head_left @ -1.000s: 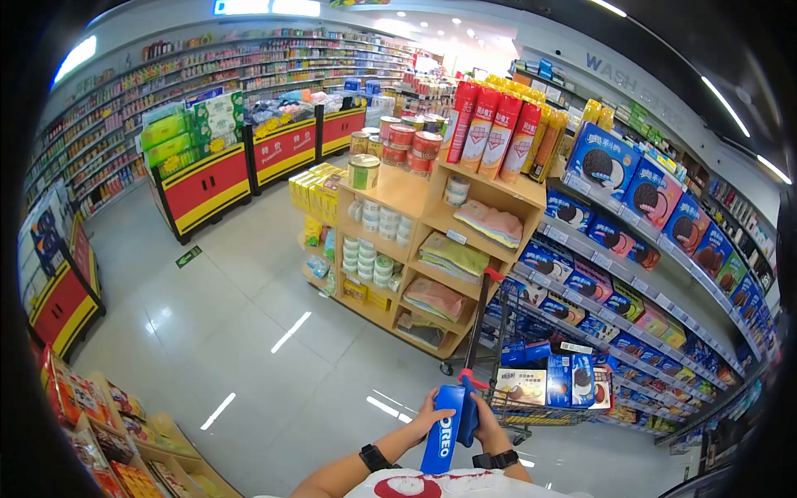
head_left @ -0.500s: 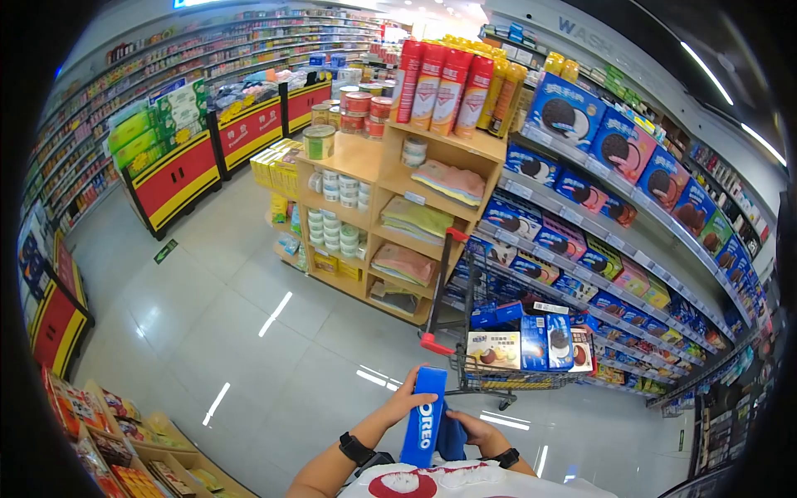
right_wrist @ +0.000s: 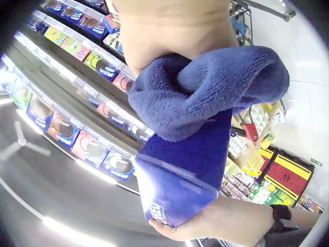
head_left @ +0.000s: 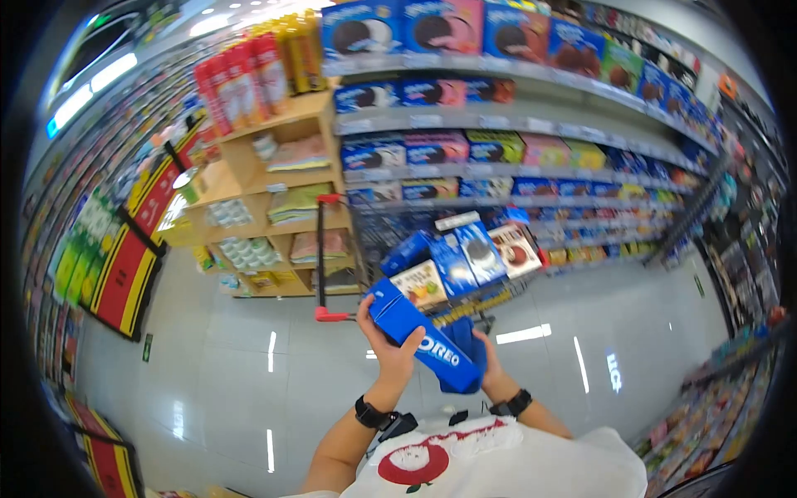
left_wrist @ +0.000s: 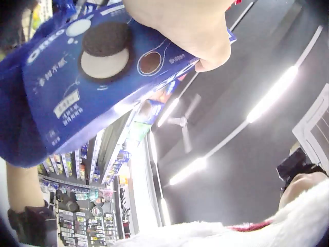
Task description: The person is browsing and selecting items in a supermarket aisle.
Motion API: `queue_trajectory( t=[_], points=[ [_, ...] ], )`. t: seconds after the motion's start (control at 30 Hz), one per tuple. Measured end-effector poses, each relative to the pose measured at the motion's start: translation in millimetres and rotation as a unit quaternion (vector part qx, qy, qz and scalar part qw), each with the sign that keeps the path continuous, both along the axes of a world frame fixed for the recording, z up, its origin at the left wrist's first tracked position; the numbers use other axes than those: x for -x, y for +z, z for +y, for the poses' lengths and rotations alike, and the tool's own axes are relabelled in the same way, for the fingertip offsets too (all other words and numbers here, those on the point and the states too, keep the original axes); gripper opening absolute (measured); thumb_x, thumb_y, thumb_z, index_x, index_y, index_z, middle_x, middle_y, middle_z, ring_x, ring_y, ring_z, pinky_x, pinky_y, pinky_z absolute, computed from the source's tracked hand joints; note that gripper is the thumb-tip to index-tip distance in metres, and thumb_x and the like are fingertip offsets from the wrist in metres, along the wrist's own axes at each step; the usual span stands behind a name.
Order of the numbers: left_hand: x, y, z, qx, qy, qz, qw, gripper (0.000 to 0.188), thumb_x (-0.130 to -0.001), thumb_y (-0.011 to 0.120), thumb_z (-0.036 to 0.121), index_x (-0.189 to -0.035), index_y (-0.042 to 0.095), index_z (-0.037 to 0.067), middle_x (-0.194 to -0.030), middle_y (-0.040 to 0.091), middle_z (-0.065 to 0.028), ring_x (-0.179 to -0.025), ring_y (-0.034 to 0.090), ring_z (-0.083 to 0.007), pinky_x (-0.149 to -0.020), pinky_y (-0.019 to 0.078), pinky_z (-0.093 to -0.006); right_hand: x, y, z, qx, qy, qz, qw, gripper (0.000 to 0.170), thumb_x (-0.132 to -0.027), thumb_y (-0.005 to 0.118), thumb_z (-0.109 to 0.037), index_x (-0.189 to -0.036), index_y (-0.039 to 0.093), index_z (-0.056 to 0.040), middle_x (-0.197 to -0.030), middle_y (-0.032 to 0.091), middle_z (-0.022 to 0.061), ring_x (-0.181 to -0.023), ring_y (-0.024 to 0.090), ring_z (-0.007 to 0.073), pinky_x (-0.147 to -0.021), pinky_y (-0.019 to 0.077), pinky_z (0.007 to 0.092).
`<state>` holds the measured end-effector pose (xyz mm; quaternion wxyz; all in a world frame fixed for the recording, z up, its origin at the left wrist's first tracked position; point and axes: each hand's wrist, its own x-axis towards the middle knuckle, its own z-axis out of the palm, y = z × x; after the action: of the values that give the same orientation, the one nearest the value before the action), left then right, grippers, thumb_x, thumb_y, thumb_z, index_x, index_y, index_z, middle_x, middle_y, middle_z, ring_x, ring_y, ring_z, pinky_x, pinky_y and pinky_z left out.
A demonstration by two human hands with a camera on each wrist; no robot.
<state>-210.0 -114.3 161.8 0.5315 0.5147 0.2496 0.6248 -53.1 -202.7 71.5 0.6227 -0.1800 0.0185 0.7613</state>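
My left hand [head_left: 393, 353] grips a blue Oreo biscuit box [head_left: 419, 330], its thumb lying across one long side. The box slants, its upper end overlapping the shopping cart in the head view. On the left wrist side, the box face [left_wrist: 105, 67] shows a large printed cookie. My right hand [head_left: 491, 358] holds a bunched dark blue towel [right_wrist: 205, 87] against the lower end of the box; the towel hides most of its fingers.
In front stands a wire cart with a red-ended handle [head_left: 322, 257], carrying several biscuit boxes [head_left: 477, 251]. Behind it run shelves [head_left: 531, 124] of blue and coloured biscuit boxes. A wooden display unit [head_left: 241, 133] with cans and folded towels stands to the left.
The head view has swung right toward the cart and biscuit shelves. The Oreo box has gone from nearly upright to slanting, its top to the left, and both hands are now beside the cart.
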Motion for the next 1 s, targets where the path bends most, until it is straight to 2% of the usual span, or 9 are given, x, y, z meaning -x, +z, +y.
queue_trajectory(
  t=[0.13, 0.2, 0.3, 0.5, 0.7, 0.8, 0.83, 0.9, 1.0],
  points=[
    [-34.9, 23.0, -26.1, -0.357, 0.064, 0.145, 0.921, 0.090, -0.062, 0.075, 0.032, -0.129, 0.018, 0.015, -0.133, 0.018, -0.0269, -0.122, 0.026, -0.0407, -0.096, 0.0325, -0.0494, -28.6, 17.1, -20.0, 0.025, -0.050, -0.022, 0.998, 0.046, -0.086, 0.046, -0.036, -0.119, 0.049, -0.0036, -0.112, 0.057, 0.0146, -0.099, 0.057, 0.0265, -0.090, 0.0438, 0.0387],
    [-57.3, 27.3, -36.5, -0.444, 0.016, 0.076, 0.893, 0.089, -0.062, 0.075, 0.035, -0.128, 0.019, 0.013, -0.132, 0.017, -0.0289, -0.120, 0.028, -0.0451, -0.096, 0.0301, -0.0534, -38.0, 16.3, -37.8, 0.030, -0.058, -0.011, 0.998, 0.044, -0.086, 0.047, -0.034, -0.117, 0.050, -0.0035, -0.110, 0.059, 0.0146, -0.097, 0.058, 0.0255, -0.088, 0.0453, 0.0379],
    [-80.4, 26.4, -51.6, -0.434, -0.095, 0.024, 0.895, 0.093, -0.055, 0.080, 0.032, -0.129, 0.025, 0.023, -0.134, 0.012, -0.0280, -0.117, 0.032, -0.0464, -0.089, 0.0398, -0.0503, -54.1, 18.2, -55.6, 0.017, -0.069, -0.036, 0.997, 0.041, -0.087, 0.048, -0.033, -0.114, 0.052, -0.0021, -0.108, 0.059, 0.0152, -0.094, 0.060, 0.0245, -0.085, 0.0477, 0.0371],
    [-106.7, 29.1, -63.0, -0.441, -0.246, 0.031, 0.863, 0.099, -0.052, 0.083, 0.034, -0.131, 0.023, 0.032, -0.134, 0.011, -0.0274, -0.117, 0.033, -0.0476, -0.088, 0.0418, -0.0489, -81.7, -22.8, -94.0, -0.008, -0.133, -0.030, 0.991, 0.046, -0.084, 0.051, -0.034, -0.115, 0.051, -0.0005, -0.108, 0.059, 0.0173, -0.093, 0.060, 0.0268, -0.083, 0.0487, 0.0381],
    [-136.6, -33.2, -51.8, -0.286, -0.466, 0.144, 0.825, 0.109, -0.055, 0.082, 0.035, -0.138, 0.011, 0.022, -0.139, 0.000, -0.0277, -0.121, 0.032, -0.0403, -0.096, 0.0365, -0.0457, -94.2, -19.0, -119.8, 0.005, -0.222, -0.046, 0.974, 0.054, -0.079, 0.054, -0.033, -0.120, 0.045, 0.0014, -0.108, 0.058, 0.0205, -0.093, 0.060, 0.0296, -0.083, 0.0491, 0.0413],
    [-138.4, -19.6, -58.3, -0.215, -0.507, 0.191, 0.813, 0.102, -0.065, 0.077, 0.029, -0.138, 0.009, 0.008, -0.140, 0.010, -0.0239, -0.124, 0.033, -0.0308, -0.099, 0.0334, -0.0403, -106.1, -4.2, -124.1, -0.052, -0.248, -0.075, 0.964, 0.058, -0.078, 0.054, -0.035, -0.122, 0.043, 0.0011, -0.114, 0.055, 0.0200, -0.097, 0.058, 0.0309, -0.087, 0.0466, 0.0424],
    [-134.7, -22.2, -50.4, -0.201, -0.544, 0.282, 0.764, 0.098, -0.068, 0.075, 0.026, -0.138, 0.009, 0.007, -0.139, 0.016, -0.0223, -0.124, 0.034, -0.0295, -0.099, 0.0334, -0.0397, -110.9, -0.1, -123.0, -0.055, -0.262, -0.087, 0.960, 0.059, -0.078, 0.054, -0.035, -0.124, 0.041, 0.0004, -0.115, 0.055, 0.0192, -0.099, 0.057, 0.0313, -0.089, 0.0448, 0.0429],
    [-131.3, -27.0, -38.9, -0.170, -0.546, 0.357, 0.738, 0.087, -0.075, 0.068, 0.021, -0.137, 0.010, 0.006, -0.136, 0.026, -0.0188, -0.122, 0.036, -0.0276, -0.098, 0.0338, -0.0390, -115.5, 7.0, -118.5, -0.052, -0.317, -0.123, 0.939, 0.060, -0.079, 0.054, -0.034, -0.126, 0.039, -0.0007, -0.118, 0.052, 0.0177, -0.104, 0.054, 0.0305, -0.091, 0.0432, 0.0426],
    [-132.5, -31.4, -34.5, -0.074, -0.470, 0.255, 0.841, 0.069, -0.083, 0.058, 0.017, -0.135, 0.013, 0.006, -0.129, 0.036, -0.0144, -0.118, 0.040, -0.0255, -0.096, 0.0347, -0.0377, -117.9, 33.0, -103.9, -0.040, -0.374, -0.194, 0.906, 0.058, -0.081, 0.053, -0.031, -0.128, 0.036, -0.0022, -0.124, 0.048, 0.0148, -0.110, 0.050, 0.0280, -0.096, 0.0382, 0.0393]
  ],
)
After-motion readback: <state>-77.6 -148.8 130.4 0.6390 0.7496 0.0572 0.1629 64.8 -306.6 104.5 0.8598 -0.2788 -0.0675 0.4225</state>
